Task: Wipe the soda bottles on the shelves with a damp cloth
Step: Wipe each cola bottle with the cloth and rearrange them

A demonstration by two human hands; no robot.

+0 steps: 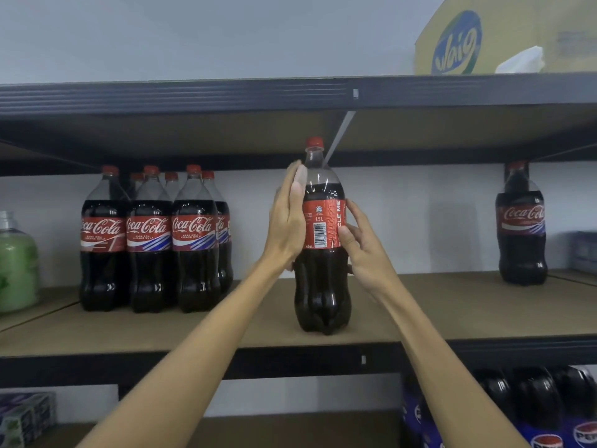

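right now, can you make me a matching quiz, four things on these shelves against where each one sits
Things:
1. cardboard box
2. green jar
3. pepsi bottles
4. front cola bottle

Places:
a. lower shelf, right
b. middle shelf, front centre, between left hand and right hand
c. top shelf, right
d. middle shelf, far left

Pairs: 1-c, 2-d, 3-a, 4-b
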